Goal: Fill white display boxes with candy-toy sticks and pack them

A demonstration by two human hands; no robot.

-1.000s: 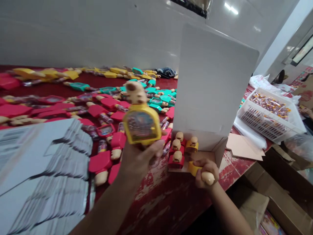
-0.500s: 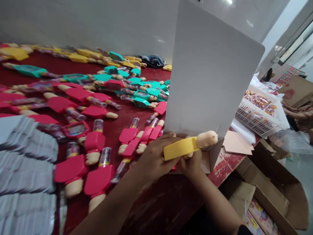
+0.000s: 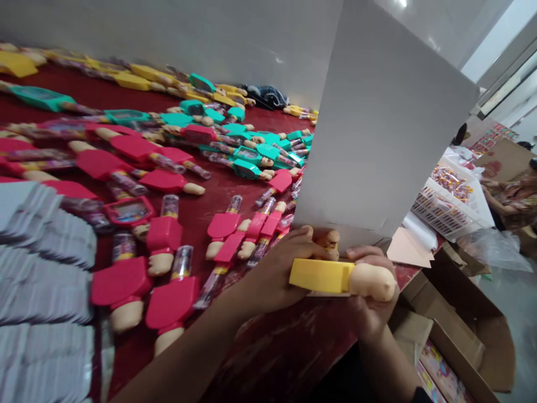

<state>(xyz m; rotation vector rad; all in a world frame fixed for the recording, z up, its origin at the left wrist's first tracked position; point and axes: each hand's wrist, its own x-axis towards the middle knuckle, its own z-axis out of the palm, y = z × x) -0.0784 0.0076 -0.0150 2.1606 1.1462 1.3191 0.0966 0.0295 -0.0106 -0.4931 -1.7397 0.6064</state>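
My right hand (image 3: 371,305) grips the yellow toy (image 3: 342,278): flat plastic body, rounded beige head, lying sideways at the tabletop (image 3: 268,347) edge. My left hand (image 3: 274,274) curls loosely, touching its body. Just behind: white cardboard box (image 3: 377,145), tall flap upright. White slotted crate (image 3: 440,210) holds wrapped candies (image 3: 451,183).

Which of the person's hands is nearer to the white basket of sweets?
Right. The right hand, holding the yellow toy, is on the side of the white basket; the left hand is farther away, beyond the toy.
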